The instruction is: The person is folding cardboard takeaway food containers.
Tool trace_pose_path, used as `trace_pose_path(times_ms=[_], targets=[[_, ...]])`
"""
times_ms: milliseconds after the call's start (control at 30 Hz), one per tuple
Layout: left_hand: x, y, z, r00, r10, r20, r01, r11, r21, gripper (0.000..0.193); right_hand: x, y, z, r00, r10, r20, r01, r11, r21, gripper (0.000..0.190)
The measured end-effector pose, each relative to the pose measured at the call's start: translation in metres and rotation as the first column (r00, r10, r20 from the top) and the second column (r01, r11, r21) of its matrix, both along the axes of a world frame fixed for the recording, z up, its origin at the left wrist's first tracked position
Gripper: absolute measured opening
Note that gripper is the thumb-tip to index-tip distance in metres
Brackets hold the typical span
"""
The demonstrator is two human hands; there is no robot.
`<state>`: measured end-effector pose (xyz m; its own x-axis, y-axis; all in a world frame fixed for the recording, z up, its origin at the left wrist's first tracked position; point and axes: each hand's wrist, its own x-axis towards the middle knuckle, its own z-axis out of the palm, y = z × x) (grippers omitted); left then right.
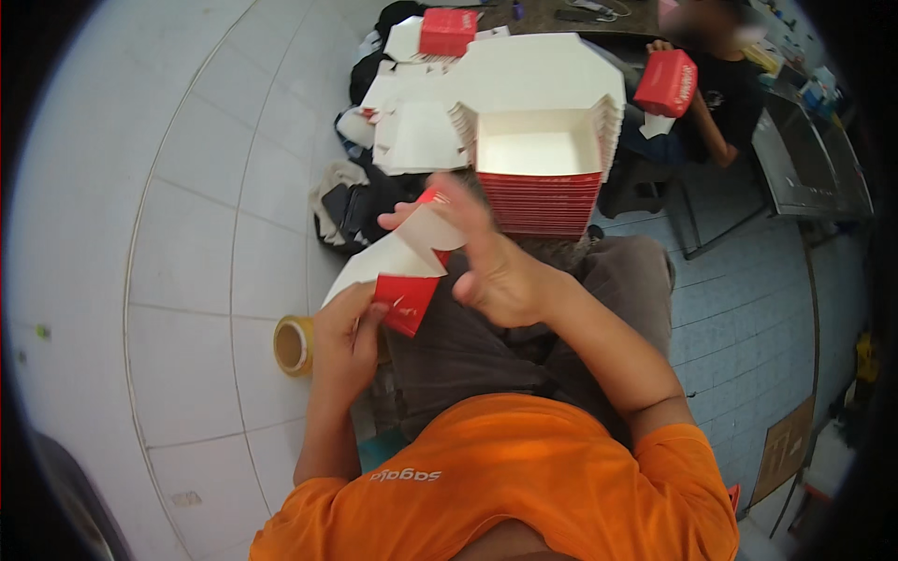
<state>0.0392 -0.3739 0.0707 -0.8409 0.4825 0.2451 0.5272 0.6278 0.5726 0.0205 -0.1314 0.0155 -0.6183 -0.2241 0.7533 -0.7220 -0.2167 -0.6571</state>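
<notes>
My left hand [351, 329] grips one red side of a partly folded red and white paperboard box [409, 298], thumb on the printed face. The box is tilted over my left thigh, its white inner flaps showing. My right hand [491, 266] is raised at the box's far right side with the fingers spread; its fingertips are blurred, and I cannot tell whether they touch the board. Beyond my hands stands a tall stack of nested red boxes [539, 203] with white insides and raised lids.
Flat white paperboard blanks [417, 137] lie left of the stack, and a small red box [447, 31] stands behind them. A tape roll [293, 345] is by my left wrist. Dark bags [351, 210] lie near the wall. At the right, a person [726, 91] holds a red box [666, 83].
</notes>
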Motion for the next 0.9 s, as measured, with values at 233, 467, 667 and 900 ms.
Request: trace_pose_path(times_ms=[233,467,667,900], targets=[[0.006,0.003,0.001,0.984,0.174,0.027,-0.176,0.982,0.074,0.046,-0.012,0.007,-0.005,0.978,-0.209,0.018,0.199,0.95,0.241,0.058],[0.0,0.009,0.004,0.955,0.225,0.195,-0.238,0.97,0.044,0.062,-0.01,-0.017,-0.026,0.912,-0.407,-0.056,0.402,0.857,0.322,0.025],[-0.007,0.005,0.02,0.998,0.059,0.032,-0.05,0.972,-0.228,0.066,-0.006,-0.016,-0.021,0.918,0.058,0.392,-0.222,0.895,0.387,0.026],[0.001,0.025,-0.006,0.884,0.164,-0.437,-0.15,0.986,0.067,0.111,-0.011,-0.026,-0.013,0.725,0.127,0.677,0.03,0.976,-0.215,0.028]])
